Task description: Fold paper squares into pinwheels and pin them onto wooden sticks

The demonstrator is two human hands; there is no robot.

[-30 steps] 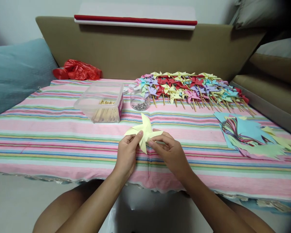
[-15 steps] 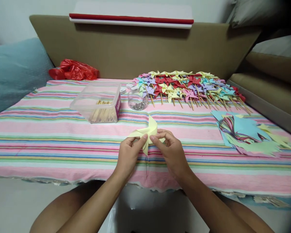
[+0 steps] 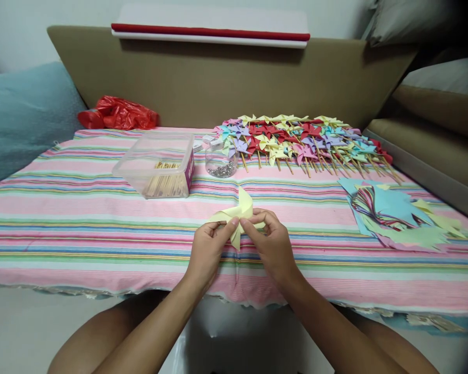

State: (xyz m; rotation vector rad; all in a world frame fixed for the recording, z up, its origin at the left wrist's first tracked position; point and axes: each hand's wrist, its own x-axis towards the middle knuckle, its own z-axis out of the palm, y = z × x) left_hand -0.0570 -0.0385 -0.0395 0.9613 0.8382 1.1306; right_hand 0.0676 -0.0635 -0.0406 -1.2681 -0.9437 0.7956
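A pale yellow paper pinwheel (image 3: pixel 242 208) with folded blades is held above the striped cloth (image 3: pixel 101 208). My left hand (image 3: pixel 210 244) pinches it from the left, thumb near its centre. From the other side my right hand (image 3: pixel 271 241) grips it, its thumb close beside the left thumb. The fingers behind the paper are partly hidden. Beyond the hands stand a round clear tub (image 3: pixel 222 165) of small metal pins and a clear plastic box (image 3: pixel 154 156) holding many thin wooden sticks.
Many colourful pinwheels on sticks (image 3: pixel 296 140) lie in a pile at the back right. Coloured paper pieces (image 3: pixel 401 208) are stacked at the right. A red plastic bag (image 3: pixel 119 113) rests at the back left, near a blue cushion (image 3: pixel 27 114). A brown backboard (image 3: pixel 203 83) rises behind.
The thumbs have come closer together at the pinwheel's centre, and its lower blade has shifted slightly to the right. Both hands still hold the pinwheel.
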